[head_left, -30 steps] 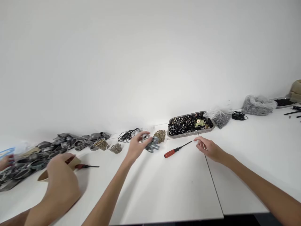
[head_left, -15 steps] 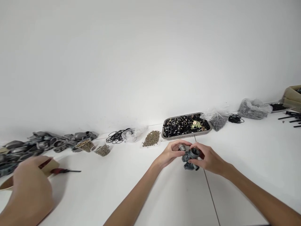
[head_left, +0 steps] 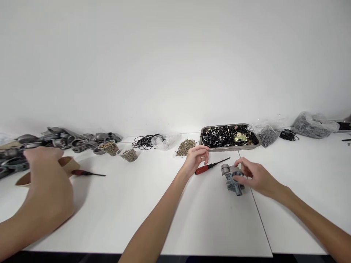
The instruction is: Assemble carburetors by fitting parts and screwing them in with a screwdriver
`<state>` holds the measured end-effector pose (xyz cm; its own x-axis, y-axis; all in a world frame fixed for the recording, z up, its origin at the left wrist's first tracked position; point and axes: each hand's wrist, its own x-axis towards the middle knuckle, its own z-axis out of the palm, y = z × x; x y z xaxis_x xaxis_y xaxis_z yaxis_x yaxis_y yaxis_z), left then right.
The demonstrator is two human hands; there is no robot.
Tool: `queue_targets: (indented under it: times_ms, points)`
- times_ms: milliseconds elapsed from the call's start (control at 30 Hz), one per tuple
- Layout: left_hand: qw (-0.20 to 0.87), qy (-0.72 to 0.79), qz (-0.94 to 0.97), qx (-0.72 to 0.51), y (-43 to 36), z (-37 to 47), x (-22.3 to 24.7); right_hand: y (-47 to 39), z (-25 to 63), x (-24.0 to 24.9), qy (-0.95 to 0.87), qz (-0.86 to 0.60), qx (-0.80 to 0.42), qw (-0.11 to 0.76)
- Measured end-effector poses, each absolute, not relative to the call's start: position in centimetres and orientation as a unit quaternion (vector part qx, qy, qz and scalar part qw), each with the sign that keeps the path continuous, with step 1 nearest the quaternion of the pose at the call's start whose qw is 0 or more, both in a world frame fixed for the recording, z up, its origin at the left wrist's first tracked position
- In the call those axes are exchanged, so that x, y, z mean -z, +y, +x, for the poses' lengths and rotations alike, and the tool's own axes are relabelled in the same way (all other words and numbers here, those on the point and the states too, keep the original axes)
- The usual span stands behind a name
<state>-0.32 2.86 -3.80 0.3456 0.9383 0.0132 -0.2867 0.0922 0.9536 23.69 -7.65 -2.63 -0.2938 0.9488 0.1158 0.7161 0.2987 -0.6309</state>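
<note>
1 metal part (head_left: 233, 185) | right hand (head_left: 254, 177): clasping it | left hand (head_left: 195, 158): loosely curled

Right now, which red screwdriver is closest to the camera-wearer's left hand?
The red screwdriver in front of the metal tray, just beside the left hand. The other screwdriver is far over to the left, near a co-worker's arm.

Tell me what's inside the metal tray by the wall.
The metal tray holds many small black parts, with yellowish pieces toward its right end. Whatever lies beneath them is hidden.
</note>
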Motion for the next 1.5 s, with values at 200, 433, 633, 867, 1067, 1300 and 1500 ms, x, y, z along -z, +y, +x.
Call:
queue_targets:
  times_ms: [200,433,633,867,1067,1300,1500]
  points:
    - [0.652,0.380,0.509,-0.413,3.2,-0.3,4.5,-2.4,25.9,-2.2,-0.758,-0.564,-0.164,0.284]
    - [0.639,0.419,0.516,-0.388,3.8,-0.4,5.9,6.4,24.6,-5.0,-0.721,-0.591,-0.154,0.327]
    - [0.628,0.442,0.522,-0.370,3.9,-0.4,5.9,11.9,20.1,0.1,-0.752,-0.547,-0.180,0.321]
    - [0.631,0.443,0.518,-0.370,4.0,-0.5,5.9,13.7,19.6,3.9,-0.787,-0.518,-0.163,0.291]
    - [0.629,0.440,0.518,-0.376,4.0,-0.5,6.0,14.5,20.4,3.6,-0.777,-0.516,-0.160,0.324]
    - [0.628,0.441,0.522,-0.372,4.1,-0.5,6.1,12.6,20.7,-0.2,-0.729,-0.514,-0.158,0.425]
    - [0.629,0.437,0.517,-0.383,4.0,-0.4,5.9,11.0,20.0,-2.3,-0.704,-0.479,-0.229,0.472]
